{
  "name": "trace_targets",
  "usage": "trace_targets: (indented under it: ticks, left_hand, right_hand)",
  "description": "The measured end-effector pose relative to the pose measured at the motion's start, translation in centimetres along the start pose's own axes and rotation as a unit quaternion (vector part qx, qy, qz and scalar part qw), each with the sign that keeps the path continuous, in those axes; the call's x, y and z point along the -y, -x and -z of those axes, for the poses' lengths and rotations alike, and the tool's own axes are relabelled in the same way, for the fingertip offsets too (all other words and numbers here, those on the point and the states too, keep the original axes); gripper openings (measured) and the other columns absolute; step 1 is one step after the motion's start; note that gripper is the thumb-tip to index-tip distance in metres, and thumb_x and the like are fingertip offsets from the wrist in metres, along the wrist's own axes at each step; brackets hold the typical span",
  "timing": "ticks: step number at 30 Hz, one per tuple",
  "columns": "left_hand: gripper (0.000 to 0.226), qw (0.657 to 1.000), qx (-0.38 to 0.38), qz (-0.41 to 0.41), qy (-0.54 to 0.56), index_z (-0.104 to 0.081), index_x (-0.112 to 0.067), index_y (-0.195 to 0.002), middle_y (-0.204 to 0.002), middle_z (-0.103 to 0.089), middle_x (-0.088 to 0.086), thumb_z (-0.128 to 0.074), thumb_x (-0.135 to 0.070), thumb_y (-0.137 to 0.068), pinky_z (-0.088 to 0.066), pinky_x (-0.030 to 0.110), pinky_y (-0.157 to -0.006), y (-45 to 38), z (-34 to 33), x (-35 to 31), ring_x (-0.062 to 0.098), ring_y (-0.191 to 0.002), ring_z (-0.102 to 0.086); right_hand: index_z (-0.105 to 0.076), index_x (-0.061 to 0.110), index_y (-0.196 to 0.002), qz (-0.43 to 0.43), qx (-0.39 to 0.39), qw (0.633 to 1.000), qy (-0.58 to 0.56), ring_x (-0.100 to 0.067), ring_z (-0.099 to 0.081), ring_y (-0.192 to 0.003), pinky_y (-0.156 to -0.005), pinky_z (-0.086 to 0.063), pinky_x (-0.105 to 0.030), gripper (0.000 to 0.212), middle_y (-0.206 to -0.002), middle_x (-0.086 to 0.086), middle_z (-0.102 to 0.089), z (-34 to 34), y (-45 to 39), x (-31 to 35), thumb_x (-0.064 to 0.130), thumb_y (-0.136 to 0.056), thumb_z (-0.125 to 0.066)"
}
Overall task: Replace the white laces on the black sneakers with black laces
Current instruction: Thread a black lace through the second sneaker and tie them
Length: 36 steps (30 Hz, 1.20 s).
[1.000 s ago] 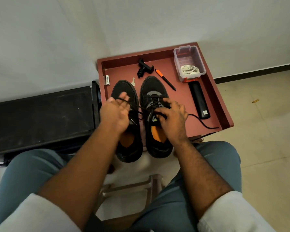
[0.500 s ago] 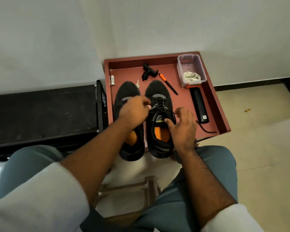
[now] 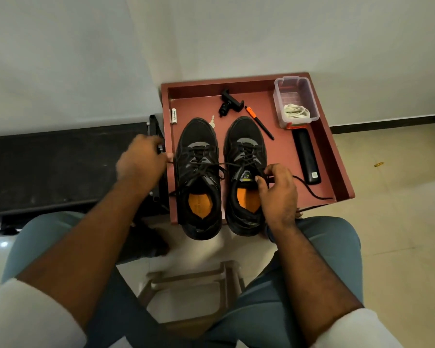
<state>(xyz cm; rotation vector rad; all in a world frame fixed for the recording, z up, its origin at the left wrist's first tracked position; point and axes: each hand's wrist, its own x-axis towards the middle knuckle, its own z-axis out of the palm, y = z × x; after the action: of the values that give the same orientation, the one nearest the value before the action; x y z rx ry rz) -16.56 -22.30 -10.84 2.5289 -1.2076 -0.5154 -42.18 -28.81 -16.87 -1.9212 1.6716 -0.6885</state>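
Blurred left hand (image 3: 141, 159); lace (image 3: 239, 164) end hidden in its fingers.

A red-brown tray (image 3: 337, 156) with raised walls sits against a pale wall (image 3: 211, 33), above a tiled floor (image 3: 392, 222). On it, a black clamp-like holder (image 3: 230, 102) lies near the back wall, an orange-capped black pen (image 3: 259, 123) angled just beside it. A small white cylinder (image 3: 174, 116) rests along the left wall, with a pale key-like object (image 3: 212, 121) nearby. A clear plastic box (image 3: 295, 101) occupies the back right corner, and a long black device (image 3: 307, 156) lies in front of it. A dark bench (image 3: 48, 167) stands to the tray's left; a plastic stool (image 3: 194, 295) shows between blue-grey trouser legs (image 3: 312, 259).
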Motion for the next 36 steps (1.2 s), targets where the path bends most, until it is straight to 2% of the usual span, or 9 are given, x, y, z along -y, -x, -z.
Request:
trace_targets:
  ticks: [3,7,15,20,23,25,30,34,36]
  left_hand:
    - [0.042,0.992,0.062,-0.083,0.073,-0.052,-0.027,-0.136,-0.134,-0.057,0.0,-0.06,-0.031,-0.095,-0.05,0.034,-0.085,0.6,-3.1,-4.6,0.019,-0.111,-0.059]
    - [0.023,0.982,0.15,-0.102,0.053,-0.067,-0.027,-0.116,-0.108,-0.071,0.002,-0.061,-0.028,-0.094,-0.055,0.04,-0.087,0.4,-6.6,-8.6,0.023,-0.094,-0.068]
    - [0.014,0.977,0.187,-0.1,-0.028,-0.07,-0.018,-0.1,-0.1,-0.068,0.006,-0.057,-0.018,-0.096,-0.054,0.042,-0.088,-0.6,-4.8,-6.8,0.023,-0.091,-0.064]
    - [0.028,0.967,0.129,-0.094,0.198,-0.067,-0.002,-0.082,-0.082,-0.057,0.018,-0.046,-0.016,-0.096,-0.05,0.039,-0.073,1.3,-3.1,-8.6,0.021,-0.069,-0.052]
    - [0.036,0.953,0.177,-0.081,0.23,-0.061,0.001,-0.121,-0.123,-0.063,0.008,-0.034,-0.007,-0.098,-0.046,0.03,-0.09,2.0,-2.6,-9.8,0.03,-0.105,-0.059]
    - [0.042,0.953,0.206,-0.104,0.196,-0.045,0.002,-0.14,-0.154,-0.039,0.004,-0.033,-0.004,-0.1,-0.04,0.022,-0.095,2.2,-2.6,-10.1,0.024,-0.128,-0.05]
    - [0.034,0.93,0.29,-0.174,0.143,-0.049,-0.007,-0.136,-0.148,-0.043,0.016,-0.037,-0.015,-0.106,-0.035,0.018,-0.095,2.8,-2.9,-10.3,0.029,-0.135,-0.041]
    - [0.048,0.94,0.235,-0.219,0.113,-0.038,-0.017,-0.149,-0.147,-0.048,0.007,-0.049,-0.021,-0.102,-0.035,0.031,-0.112,2.6,-3.6,-10.0,0.02,-0.137,-0.044]
    - [0.052,0.946,0.212,-0.198,0.145,-0.032,-0.019,-0.15,-0.125,-0.063,0.005,-0.05,-0.023,-0.101,-0.046,0.026,-0.095,2.7,-4.1,-10.3,0.016,-0.113,-0.06]
  right_hand:
    - [-0.059,0.017,-0.121,0.001,0.02,1.0,-0.017,-0.004,-0.051,-0.101,-0.084,-0.047,-0.022,0.034,-0.12,0.003,-0.057,0.0,-0.1,0.0,0.013,-0.088,-0.069]
    - [-0.058,0.014,-0.131,0.019,0.039,0.998,-0.037,-0.015,-0.056,-0.118,-0.102,-0.046,-0.03,0.041,-0.128,-0.001,-0.062,0.1,-0.2,-0.1,0.009,-0.091,-0.064]
    - [-0.061,0.008,-0.129,0.012,0.075,0.995,-0.058,-0.014,-0.06,-0.113,-0.101,-0.043,-0.02,0.035,-0.123,-0.005,-0.066,0.0,-0.6,-0.3,0.004,-0.096,-0.054]
    - [-0.067,0.01,-0.115,0.006,0.039,0.997,-0.064,-0.016,-0.06,-0.103,-0.092,-0.052,-0.031,0.027,-0.117,0.0,-0.059,0.4,-0.9,-1.0,0.016,-0.089,-0.068]
    - [-0.068,0.013,-0.1,-0.019,0.003,0.998,-0.055,-0.012,-0.058,-0.087,-0.077,-0.05,-0.024,0.02,-0.102,0.003,-0.058,1.0,-0.8,-0.9,0.022,-0.084,-0.074]
    - [-0.071,0.012,-0.098,-0.036,0.004,0.997,-0.075,-0.011,-0.058,-0.085,-0.076,-0.049,-0.022,0.019,-0.096,0.003,-0.061,1.1,-1.0,-1.1,0.023,-0.083,-0.075]
    - [-0.075,0.013,-0.099,-0.05,0.013,0.99,-0.131,-0.007,-0.061,-0.086,-0.076,-0.047,-0.012,0.019,-0.093,0.005,-0.065,1.0,-1.1,-1.6,0.021,-0.081,-0.077]
    - [-0.075,0.014,-0.097,-0.049,0.022,0.988,-0.142,-0.004,-0.059,-0.083,-0.073,-0.041,-0.003,0.017,-0.091,0.007,-0.062,1.0,-1.4,-1.8,0.018,-0.081,-0.077]
    - [-0.075,0.015,-0.095,-0.059,0.026,0.985,-0.161,-0.003,-0.06,-0.081,-0.072,-0.043,-0.007,0.015,-0.091,0.007,-0.063,0.9,-1.4,-1.8,0.018,-0.08,-0.077]
